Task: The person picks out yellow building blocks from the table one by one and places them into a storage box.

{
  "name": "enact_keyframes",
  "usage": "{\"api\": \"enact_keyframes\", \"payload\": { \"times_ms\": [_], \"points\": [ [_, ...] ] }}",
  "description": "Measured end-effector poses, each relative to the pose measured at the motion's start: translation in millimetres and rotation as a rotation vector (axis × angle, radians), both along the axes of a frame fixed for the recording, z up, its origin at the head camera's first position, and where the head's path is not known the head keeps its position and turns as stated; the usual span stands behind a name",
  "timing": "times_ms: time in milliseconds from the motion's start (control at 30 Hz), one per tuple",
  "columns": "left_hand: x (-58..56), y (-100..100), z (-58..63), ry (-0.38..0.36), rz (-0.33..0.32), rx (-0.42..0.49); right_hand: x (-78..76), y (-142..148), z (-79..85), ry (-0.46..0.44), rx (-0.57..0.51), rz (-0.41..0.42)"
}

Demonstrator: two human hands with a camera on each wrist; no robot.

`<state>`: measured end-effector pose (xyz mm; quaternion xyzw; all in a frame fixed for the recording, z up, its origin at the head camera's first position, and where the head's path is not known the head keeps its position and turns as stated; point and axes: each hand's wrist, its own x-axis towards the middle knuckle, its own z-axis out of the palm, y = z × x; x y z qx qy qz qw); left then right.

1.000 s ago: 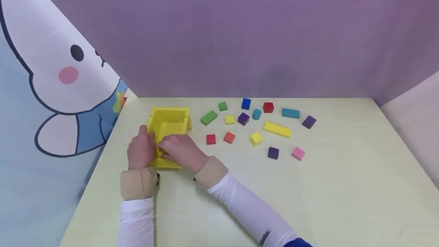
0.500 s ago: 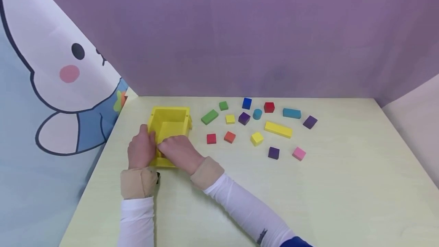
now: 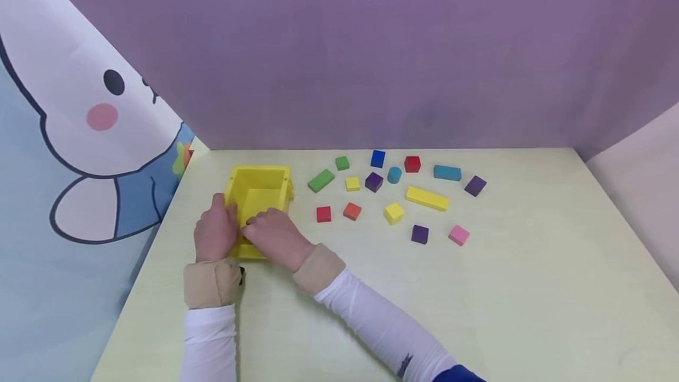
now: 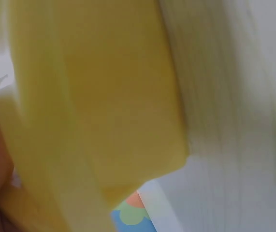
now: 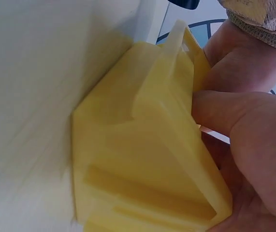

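Note:
A yellow plastic bin (image 3: 260, 177) stands at the left of the table, with its open top facing up. My left hand (image 3: 215, 233) grips its left wall, thumb over the rim and fingers outside. My right hand (image 3: 277, 239) reaches over the front part of the bin, its fingers curled down inside near the left wall. Those fingertips are hidden, and I cannot tell what they hold. Close up in the right wrist view, the bin (image 5: 152, 125) lies between the table and my right hand (image 5: 263, 150). The bin's side (image 4: 123, 96) fills much of the left wrist view.
Loose blocks lie right of the bin, among them a green bar (image 3: 320, 181), a red block (image 3: 323, 214), an orange block (image 3: 352, 211), a long yellow bar (image 3: 427, 198) and a pink block (image 3: 458, 235). A purple backdrop (image 3: 371, 63) rises behind the table.
My right hand has shifted slightly left inside the bin. The left hand keeps its grip, and the blocks lie where they were.

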<state>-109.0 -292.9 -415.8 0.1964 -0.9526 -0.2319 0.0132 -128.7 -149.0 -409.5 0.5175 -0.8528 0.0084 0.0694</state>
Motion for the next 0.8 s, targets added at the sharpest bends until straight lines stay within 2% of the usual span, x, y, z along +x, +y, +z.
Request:
{"api": "enact_keyframes", "payload": {
  "times_ms": [200, 467, 633, 800],
  "points": [
    [0.0, 0.5, 0.0, 0.009, 0.009, -0.003, 0.9, -0.4, -0.4, -0.002, 0.051, -0.016],
    [-1.9, 2.7, 0.2, 0.0, 0.006, -0.004, 0.0, 2.7, -1.2, -0.019, 0.051, -0.022],
    [-1.6, 1.3, -0.8, 0.009, 0.001, -0.017, -2.3, 5.3, -3.3, -0.009, -0.018, 0.022],
    [-0.1, -1.4, -1.6, 0.021, -0.007, -0.027, -5.9, 13.4, -5.3, -0.062, -0.131, 0.109]
  ]
}}
